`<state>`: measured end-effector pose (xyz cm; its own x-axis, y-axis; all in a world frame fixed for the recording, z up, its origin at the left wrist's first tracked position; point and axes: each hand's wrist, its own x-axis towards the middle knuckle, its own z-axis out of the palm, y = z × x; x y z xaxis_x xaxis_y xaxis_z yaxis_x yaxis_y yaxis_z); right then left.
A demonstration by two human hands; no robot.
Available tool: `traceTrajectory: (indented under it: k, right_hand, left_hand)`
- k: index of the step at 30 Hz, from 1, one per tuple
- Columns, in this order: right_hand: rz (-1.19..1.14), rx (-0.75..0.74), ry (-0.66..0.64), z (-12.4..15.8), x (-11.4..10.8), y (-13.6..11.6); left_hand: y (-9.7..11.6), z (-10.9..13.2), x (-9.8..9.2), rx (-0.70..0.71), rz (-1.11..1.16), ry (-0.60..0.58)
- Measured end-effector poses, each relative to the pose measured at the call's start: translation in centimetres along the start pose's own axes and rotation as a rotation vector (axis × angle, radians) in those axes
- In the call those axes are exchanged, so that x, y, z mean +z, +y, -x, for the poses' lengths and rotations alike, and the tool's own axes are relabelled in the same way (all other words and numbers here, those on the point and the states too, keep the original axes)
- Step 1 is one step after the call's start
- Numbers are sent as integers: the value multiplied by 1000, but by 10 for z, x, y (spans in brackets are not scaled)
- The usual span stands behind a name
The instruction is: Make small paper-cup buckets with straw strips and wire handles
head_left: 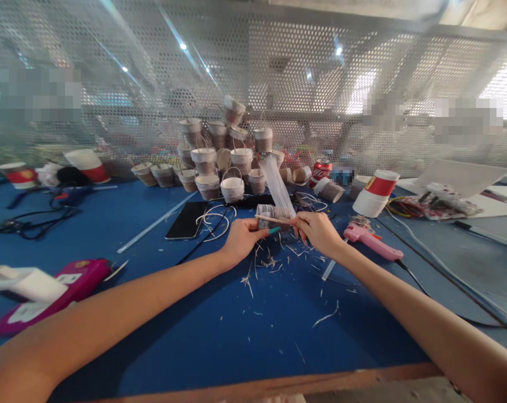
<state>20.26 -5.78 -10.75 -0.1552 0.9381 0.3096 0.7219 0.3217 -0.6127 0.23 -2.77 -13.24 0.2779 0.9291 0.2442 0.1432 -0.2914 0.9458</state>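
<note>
A thin beige strip (274, 219) stretches between my hands just above the table. My left hand (240, 240), with teal nails, is closed at the strip's left end, its thumb pointing right beneath it. At the other end, the fingers of my right hand (316, 229) pinch the strip. Right behind it is a small grey-brown pot (266, 211) on its side; whether my fingers also touch the pot, I cannot tell. A bundle of whitish strands (277, 182) slopes down to my right fingertips. Pale fibre scraps (270, 261) lie below my hands.
Small pots with wire handles (232, 189) are stacked against a perforated metal screen (304, 73). A phone (187, 220) and glue stick (156, 222) lie left. A pink glue gun (373, 242) and paper cups (375, 193) are right. A magenta power strip (77, 274) is near left.
</note>
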Motion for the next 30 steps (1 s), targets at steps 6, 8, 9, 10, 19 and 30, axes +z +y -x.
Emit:
traceTrajectory:
  k: [6, 8, 9, 10, 19, 30]
  right_hand:
    - [138, 32, -32, -2, -4, -2]
    - [137, 20, -43, -2, -3, 0]
    - [108, 13, -47, -2, -3, 2]
    - [61, 5, -48, -2, -2, 3]
    - [-153, -87, 8, 0, 2, 10]
    - [55, -81, 33, 0, 3, 10]
  left_hand:
    - [0, 0, 0, 8, -18, -12]
    - [1, 1, 0, 1, -15, -34]
    - [2, 1, 0, -4, -12, -40]
    - [2, 1, 1, -12, -5, -42]
    - [1, 0, 1, -91, 102, -17]
    - [1, 1, 2, -146, 198, -35]
